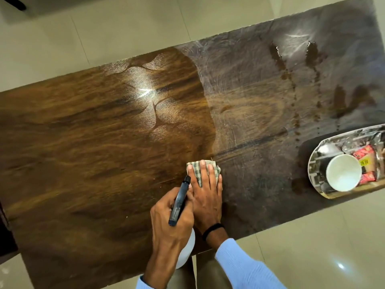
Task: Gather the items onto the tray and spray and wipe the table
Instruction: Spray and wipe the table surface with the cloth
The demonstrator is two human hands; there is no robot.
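Operator: right hand flat, fingers straight, pressing checked cloth onto table. Left hand just beside it at 7 o'clock, curled round spray bottle.

Reviewer: risks?

Operator: nozzle points to 12, right alongside my right hand. A trigger slip would, I'd guess, wet the hand and not the wood. The bottle's white body seems to sit over the near table edge. If my grip loosens, it drops to the floor.

Reviewer: further out?

Operator: wet runs at 1 o'clock, unwiped. They could creep to the far edge if I leave them. Tray at 3 o'clock, well apart, holding white cup and red packets, close to the near edge. The hazy half lies on that side. A long stroke toward 3 could shove the tray off, I reckon.
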